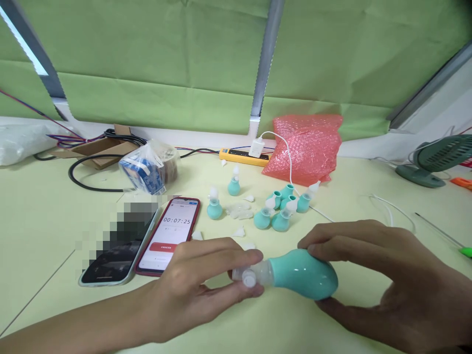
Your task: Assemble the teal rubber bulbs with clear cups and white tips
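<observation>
Near the front of the table, a teal nasal aspirator bulb (304, 274) lies on its side between both hands. My left hand (191, 280) pinches the clear plastic nozzle (263, 273) at the bulb's neck, thumb below and fingers above. A small round knob (249, 278) on the nozzle faces me. My right hand (383, 280) grips the round end of the bulb between thumb and fingers. Behind stand several smaller-looking teal bulbs, some with clear tips, such as one bulb (214, 210) and another bulb (280, 221). Clear plastic pieces (239, 210) lie among them.
Left of my left hand lie a phone showing a timer (173, 231) and a dark phone (118, 255). Farther back are a bagged blue package (143, 172), a yellow power strip (243, 157) and a pink bubble-wrap bag (306, 147). A green fan (438, 157) stands right.
</observation>
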The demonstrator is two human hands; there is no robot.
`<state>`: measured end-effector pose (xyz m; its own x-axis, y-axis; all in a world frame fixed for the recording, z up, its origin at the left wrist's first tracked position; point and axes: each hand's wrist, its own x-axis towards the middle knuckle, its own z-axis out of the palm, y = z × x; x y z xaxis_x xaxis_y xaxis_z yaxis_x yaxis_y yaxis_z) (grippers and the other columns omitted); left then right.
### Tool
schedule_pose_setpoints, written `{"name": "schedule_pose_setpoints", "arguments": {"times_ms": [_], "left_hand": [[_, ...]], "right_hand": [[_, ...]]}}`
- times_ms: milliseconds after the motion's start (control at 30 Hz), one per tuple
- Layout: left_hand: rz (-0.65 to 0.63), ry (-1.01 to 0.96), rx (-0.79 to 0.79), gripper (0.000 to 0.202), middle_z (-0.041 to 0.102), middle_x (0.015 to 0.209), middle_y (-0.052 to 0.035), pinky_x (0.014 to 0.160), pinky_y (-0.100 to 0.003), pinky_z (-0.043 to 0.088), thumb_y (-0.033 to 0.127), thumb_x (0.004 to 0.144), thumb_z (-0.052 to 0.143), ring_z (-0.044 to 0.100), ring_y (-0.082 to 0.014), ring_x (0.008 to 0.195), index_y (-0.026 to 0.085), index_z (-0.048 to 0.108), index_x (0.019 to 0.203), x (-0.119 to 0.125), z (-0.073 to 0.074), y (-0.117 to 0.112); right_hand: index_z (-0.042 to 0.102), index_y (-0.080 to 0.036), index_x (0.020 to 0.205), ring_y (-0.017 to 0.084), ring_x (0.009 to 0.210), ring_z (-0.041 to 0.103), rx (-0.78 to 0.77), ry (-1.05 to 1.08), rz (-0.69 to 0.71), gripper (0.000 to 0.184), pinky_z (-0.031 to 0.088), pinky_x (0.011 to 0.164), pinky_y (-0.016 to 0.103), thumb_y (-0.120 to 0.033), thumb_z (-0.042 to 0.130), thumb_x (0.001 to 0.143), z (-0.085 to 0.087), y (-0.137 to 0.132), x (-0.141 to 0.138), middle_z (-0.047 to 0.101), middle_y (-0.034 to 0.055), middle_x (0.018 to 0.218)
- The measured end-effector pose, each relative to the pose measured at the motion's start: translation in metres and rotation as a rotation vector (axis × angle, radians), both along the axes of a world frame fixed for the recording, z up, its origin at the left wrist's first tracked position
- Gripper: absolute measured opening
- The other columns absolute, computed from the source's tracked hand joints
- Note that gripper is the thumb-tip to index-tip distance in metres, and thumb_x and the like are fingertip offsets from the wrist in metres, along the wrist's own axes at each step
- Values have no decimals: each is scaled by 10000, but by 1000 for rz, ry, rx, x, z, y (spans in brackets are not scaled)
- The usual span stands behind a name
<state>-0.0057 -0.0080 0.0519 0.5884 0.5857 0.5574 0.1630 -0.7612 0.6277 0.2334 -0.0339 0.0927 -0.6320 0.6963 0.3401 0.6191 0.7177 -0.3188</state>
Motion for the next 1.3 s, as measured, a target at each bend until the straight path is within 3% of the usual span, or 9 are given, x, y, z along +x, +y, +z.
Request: {"name": "schedule_pose_setpoints", "arguments": {"times_ms": [233, 367, 500, 600, 733, 900, 1033, 1167, 1300], "left_hand": [[58, 102, 205, 421, 648, 848, -36, 596, -180, 503, 96, 715, 596, 614, -129, 687, 239, 520, 1103, -10, 11, -1], [67, 139, 191, 386, 664, 829, -30, 586, -174, 506, 108, 707, 612, 619, -125, 663, 229, 528, 1064, -12, 18, -5], [124, 37, 155, 413, 670, 694, 5, 498, -182, 487, 130, 672, 655, 609, -125, 582, 254, 532, 1047, -11, 19, -8], [157, -40, 55, 362, 656, 628, 31, 480, -189, 487, 145, 648, 677, 593, -123, 540, 275, 574, 970, -9, 19, -9], [100, -46, -175, 247, 650, 617, 15, 473, -180, 492, 173, 650, 668, 584, -120, 536, 223, 626, 888, -8, 21, -7], [29, 0, -436, 203, 644, 618, -17, 477, -195, 500, 207, 648, 662, 585, -131, 529, 178, 657, 849, -10, 24, -3], [-20, 15, -551, 193, 648, 599, -34, 463, -206, 499, 212, 654, 652, 600, -153, 539, 161, 658, 840, -11, 25, -2], [12, -13, -504, 198, 644, 573, -25, 450, -201, 494, 212, 656, 651, 600, -152, 529, 172, 660, 849, -12, 24, -1], [65, -26, -286, 227, 652, 587, -11, 445, -185, 478, 187, 642, 669, 581, -130, 506, 205, 662, 869, -13, 25, -3]], "right_hand": [[420, -262, 1124, 175, 829, 581, 90, -24, 40, 479, 478, 682, 281, -167, 594, 688, -5, 2, -4, 598, 32, 965], [405, -259, 1177, 177, 872, 557, 105, -23, 66, 500, 480, 672, 274, -138, 552, 714, -4, 1, -7, 544, 58, 1030], [311, -205, 1240, 227, 939, 508, 60, 49, 94, 564, 473, 722, 333, -134, 505, 715, -4, 0, -16, 502, 104, 1053], [242, -214, 1229, 199, 786, 532, -16, 75, 186, 544, 479, 631, 311, -172, 473, 739, -5, 4, -23, 519, 80, 906], [292, -225, 1136, 156, 594, 510, 25, 30, 215, 407, 431, 491, 251, -289, 478, 779, -5, 4, -28, 506, 26, 729], [328, -218, 1115, 162, 578, 534, 84, -39, 158, 368, 424, 483, 252, -294, 475, 787, -4, -4, -29, 552, 48, 763], [316, -201, 1126, 153, 603, 524, 70, -62, 183, 376, 440, 510, 249, -259, 475, 791, -6, -5, -27, 540, 61, 822], [267, -177, 1148, 156, 628, 508, 74, -66, 210, 398, 425, 501, 248, -252, 455, 804, -10, -1, -29, 508, 75, 838], [265, -189, 1123, 118, 552, 456, 5, 30, 244, 357, 387, 479, 221, -269, 433, 818, -14, 4, -33, 472, 25, 760]]}}
